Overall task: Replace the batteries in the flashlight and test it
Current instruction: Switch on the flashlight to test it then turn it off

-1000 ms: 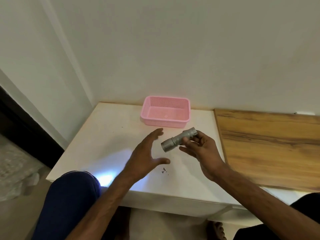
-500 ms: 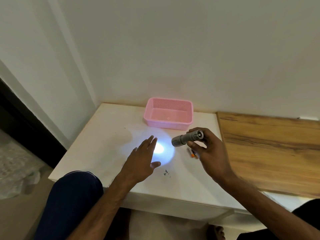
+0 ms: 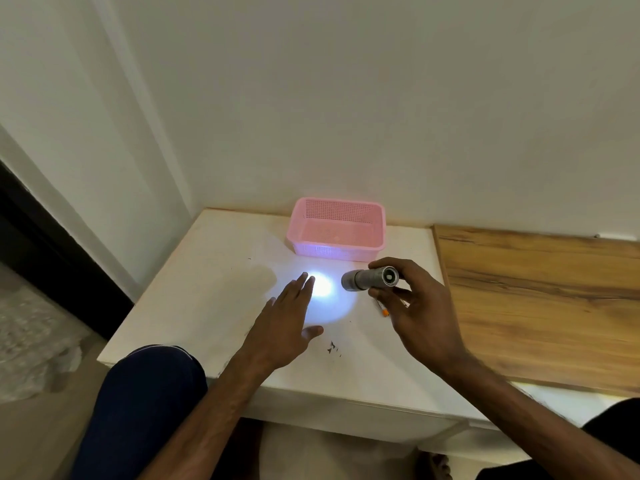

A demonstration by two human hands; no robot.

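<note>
Fingers (image 3: 298, 287) of the left hand (image 3: 282, 329) straight and close together, thumb spread to the side, palm down, low over the white table (image 3: 207, 292). We cannot tell whether the palm touches the top. It holds nothing. Below its forearm we note a knee (image 3: 149, 393) in dark blue cloth at the table's near edge. The fingertips sit at the left edge of a bright bluish-white patch of light (image 3: 327, 294) on the tabletop. Behind the patch, close to the wall, stands a pink mesh basket (image 3: 332, 252), upright. Just right of the patch is the silver flashlight (image 3: 363, 280), lifted off the table and roughly level, with the lens end toward the left hand and the tail cap facing us. The right hand (image 3: 419, 317) grips its rear half, fingers curled over the top, thumb underneath. Under that hand, on the table, we log a small orange-tipped object (image 3: 384, 311), mostly hidden. Farthest right, a wooden board (image 3: 536, 299) adjoins the table.
</note>
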